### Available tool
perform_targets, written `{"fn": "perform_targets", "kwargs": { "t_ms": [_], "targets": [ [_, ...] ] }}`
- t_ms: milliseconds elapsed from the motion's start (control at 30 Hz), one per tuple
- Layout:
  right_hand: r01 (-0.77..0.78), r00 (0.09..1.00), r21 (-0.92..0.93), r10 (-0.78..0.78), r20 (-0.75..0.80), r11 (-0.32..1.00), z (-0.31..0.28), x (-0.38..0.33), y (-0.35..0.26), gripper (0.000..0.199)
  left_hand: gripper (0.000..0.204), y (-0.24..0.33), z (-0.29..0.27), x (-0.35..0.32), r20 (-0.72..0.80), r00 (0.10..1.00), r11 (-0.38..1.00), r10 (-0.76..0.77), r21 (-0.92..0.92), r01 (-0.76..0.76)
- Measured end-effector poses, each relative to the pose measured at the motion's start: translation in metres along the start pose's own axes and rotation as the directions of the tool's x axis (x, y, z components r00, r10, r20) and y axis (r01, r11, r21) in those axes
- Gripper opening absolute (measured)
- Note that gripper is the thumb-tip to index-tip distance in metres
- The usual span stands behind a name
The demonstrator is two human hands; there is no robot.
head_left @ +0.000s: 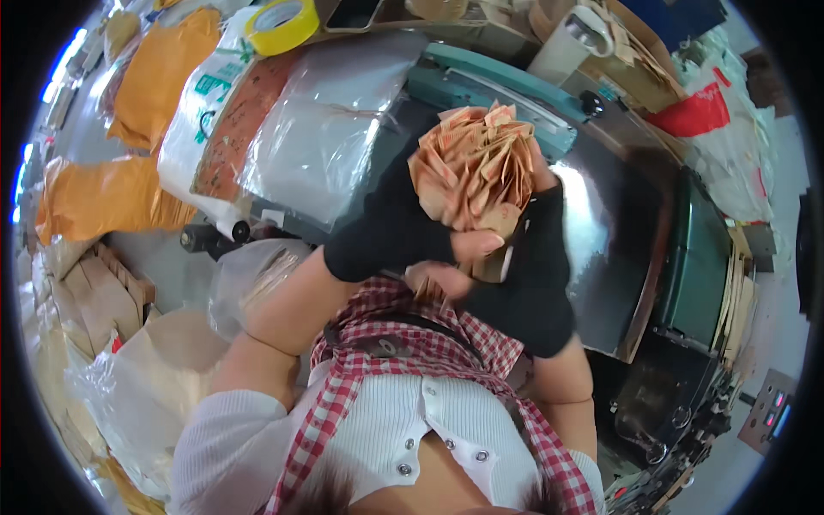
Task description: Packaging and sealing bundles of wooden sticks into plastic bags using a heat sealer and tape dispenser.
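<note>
the left hand (390, 232), in a black fingerless glove, and the right hand (532, 257), gloved the same way, are both closing around a thick fanned bundle of small orange-pink paper packets (472, 163), holding it up close to the chest, above the near edge of the green and dark metal sealing machine (618, 249). the left fingers are curling tightly under the bundle with the bare thumb (476, 245) pressing across its lower end; the right fingers are wrapping the other side, mostly covered by the packets, so how firmly they are gripping is hard to judge. to the left of the machine clear plastic bags (318, 129) are lying over a printed white sack (202, 112), with orange padded envelopes (159, 73) beyond them and a roll of yellow tape (281, 24) farther back. behind the machine a white jug-like container (571, 43) is standing among brown paper. the bundle is splaying loosely at the top, so i judge that a slack squeeze could let outer packets slide out and drop onto the machine or into the lap. the bundle's lower end is hidden inside the palms, the packet count cannot be told, and the fisheye rim is bending and blurring everything near the edges.
</note>
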State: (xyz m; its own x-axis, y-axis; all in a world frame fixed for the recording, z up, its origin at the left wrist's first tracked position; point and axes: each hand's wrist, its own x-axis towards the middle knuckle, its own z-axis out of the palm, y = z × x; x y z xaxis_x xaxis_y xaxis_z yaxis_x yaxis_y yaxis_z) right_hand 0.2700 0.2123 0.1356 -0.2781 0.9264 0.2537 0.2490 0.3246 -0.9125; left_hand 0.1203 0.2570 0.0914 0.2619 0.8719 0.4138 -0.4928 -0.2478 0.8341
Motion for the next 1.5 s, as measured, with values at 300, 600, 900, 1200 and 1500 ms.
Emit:
{"fn": "perform_targets", "kwargs": {
  "t_ms": [300,600,900,1200,1500],
  "targets": [
    [-0.397,0.901,0.595,0.174,0.397,0.699,0.008,0.026,0.066,0.056,0.049,-0.012,-0.009,-0.044,0.051,0.867,0.745,-0.496,-0.488,0.455],
    [-0.4,0.914,0.776,0.151,0.376,0.487,0.003,0.013,0.127,0.036,0.051,0.054,-0.154,-0.122,-0.059,0.908,-0.451,0.416,0.853,0.262],
    [-0.417,0.909,0.739,0.221,0.354,0.529,0.011,0.014,0.11,0.04,0.014,-0.002,-0.104,-0.034,-0.086,0.995,0.25,0.058,0.966,0.069],
    [-0.374,0.918,0.916,0.199,0.343,0.148,0.006,-0.01,0.162,0.048,0.007,-0.022,0.045,-0.032,0.53,0.831,0.276,-0.168,0.835,-0.477],
    [-0.464,0.762,0.575,0.635,-0.129,0.674,0.023,-0.244,0.122,0.05,0.016,-0.068,-0.024,-0.196,-0.256,0.931,0.639,-0.259,0.678,0.364]
  ]
}}
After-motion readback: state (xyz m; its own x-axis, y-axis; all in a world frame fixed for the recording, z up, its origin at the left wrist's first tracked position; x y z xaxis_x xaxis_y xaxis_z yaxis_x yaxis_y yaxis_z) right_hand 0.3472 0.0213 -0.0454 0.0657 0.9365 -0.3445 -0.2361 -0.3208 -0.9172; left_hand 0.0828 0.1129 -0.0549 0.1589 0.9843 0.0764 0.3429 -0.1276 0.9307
